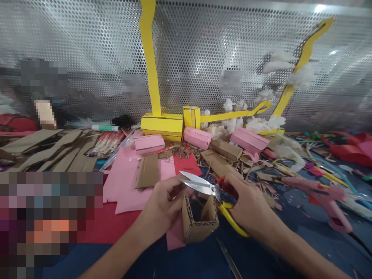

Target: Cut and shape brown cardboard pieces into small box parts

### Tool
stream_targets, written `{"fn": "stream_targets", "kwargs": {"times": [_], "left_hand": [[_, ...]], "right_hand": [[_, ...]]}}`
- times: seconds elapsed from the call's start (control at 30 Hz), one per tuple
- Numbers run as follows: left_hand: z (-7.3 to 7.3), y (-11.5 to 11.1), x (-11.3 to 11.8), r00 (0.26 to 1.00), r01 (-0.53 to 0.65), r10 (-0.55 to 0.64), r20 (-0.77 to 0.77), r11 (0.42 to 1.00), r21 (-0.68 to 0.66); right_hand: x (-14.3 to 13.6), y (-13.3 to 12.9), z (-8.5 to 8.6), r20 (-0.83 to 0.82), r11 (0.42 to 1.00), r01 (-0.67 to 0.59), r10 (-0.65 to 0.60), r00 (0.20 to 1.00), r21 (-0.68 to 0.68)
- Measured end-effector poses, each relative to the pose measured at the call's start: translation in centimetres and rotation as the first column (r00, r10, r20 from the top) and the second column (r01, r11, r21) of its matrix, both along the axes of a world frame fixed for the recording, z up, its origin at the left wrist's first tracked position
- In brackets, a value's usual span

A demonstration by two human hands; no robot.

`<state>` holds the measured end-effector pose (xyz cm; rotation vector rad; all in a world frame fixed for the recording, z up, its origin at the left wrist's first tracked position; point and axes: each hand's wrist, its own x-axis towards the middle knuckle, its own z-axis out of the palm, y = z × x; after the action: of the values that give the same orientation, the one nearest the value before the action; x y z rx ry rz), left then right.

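Observation:
My right hand (pixel 247 201) is closed round the handles of a pair of scissors (pixel 200 184), one yellow and one red. Their silver blades are parted and point left, above a folded cardboard piece (pixel 200 230). This brown corrugated piece has upright walls and an open top. My left hand (pixel 165 203) grips it at its left wall, some fingers hidden behind. Below my left wrist lies pink paper (pixel 174 232). Near the cardboard's front, a thin metal blade or knife (pixel 228 257) rests on the dark blue table.
A pink glue gun (pixel 322 197) lies at right. Behind are pink boxes (pixel 148 143), a yellow box (pixel 162 123) with a tall strip, and white cotton tufts (pixel 258 124). Cardboard strips (pixel 58 145) lie at left, and scraps (pixel 221 164) litter the middle. A perforated metal panel (pixel 192 50) stands behind.

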<state>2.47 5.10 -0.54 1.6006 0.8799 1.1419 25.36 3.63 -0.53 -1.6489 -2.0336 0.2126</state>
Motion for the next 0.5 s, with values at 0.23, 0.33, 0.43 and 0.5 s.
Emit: {"fn": "stream_targets", "kwargs": {"times": [0.23, 0.33, 0.43, 0.5], "left_hand": [[-0.19, 0.2, -0.06, 0.999, -0.005, 0.004, -0.037, 1.0, -0.005], [-0.2, 0.32, -0.21, 0.998, 0.026, -0.027, -0.058, 1.0, -0.011], [-0.12, 0.45, -0.34, 0.998, 0.05, -0.052, -0.046, 0.998, -0.027], [0.0, 0.55, -0.36, 0.999, 0.037, -0.037, 0.01, 0.997, -0.066]], "right_hand": [[-0.09, -0.01, 0.06, 0.027, 1.0, 0.021, -0.021, 0.999, 0.002], [-0.02, 0.07, 0.16, 0.029, 0.998, 0.055, -0.055, 0.998, 0.013], [0.45, 0.35, 0.06, 0.02, 0.993, 0.115, -0.115, 0.993, -0.016], [0.88, 0.58, -0.2, -0.015, 0.991, 0.126, -0.127, 0.992, -0.049]]}}
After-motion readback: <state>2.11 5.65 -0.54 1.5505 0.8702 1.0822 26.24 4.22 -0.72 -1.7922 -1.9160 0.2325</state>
